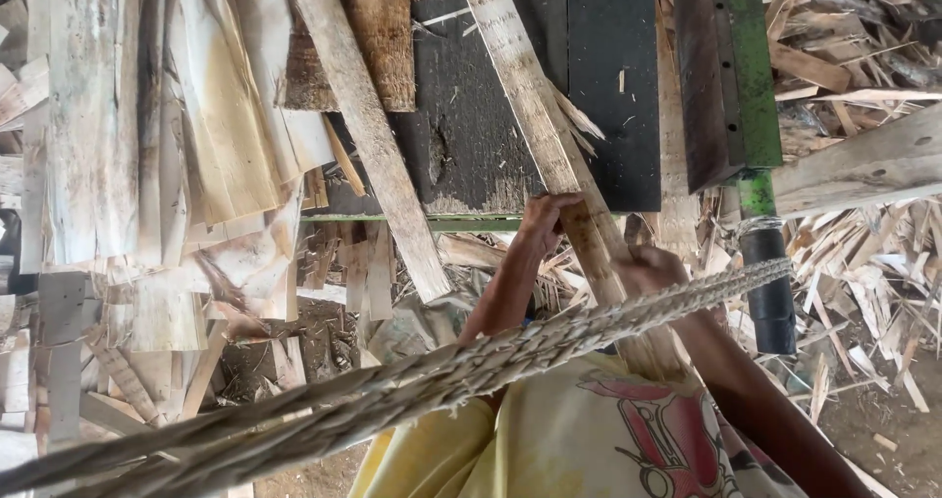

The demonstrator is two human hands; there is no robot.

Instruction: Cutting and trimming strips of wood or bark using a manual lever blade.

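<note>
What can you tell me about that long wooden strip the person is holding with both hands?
The wooden strip is a long, narrow, pale slat of rough-sawn wood with splintered edges. It runs slantwise from the top of the picture down toward the person's body, lying across a dark board. The left hand grips it higher up and the right hand lower down. A braided rope crosses in front of its lower end.

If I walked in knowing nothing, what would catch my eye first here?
First, the thick braided rope slanting across the lower view, close to the camera. Behind it, the left hand and right hand both grip a long pale wooden slat that runs up over a dark board. Thin wood sheets pile up on the left, and scraps litter the ground on the right.
</note>
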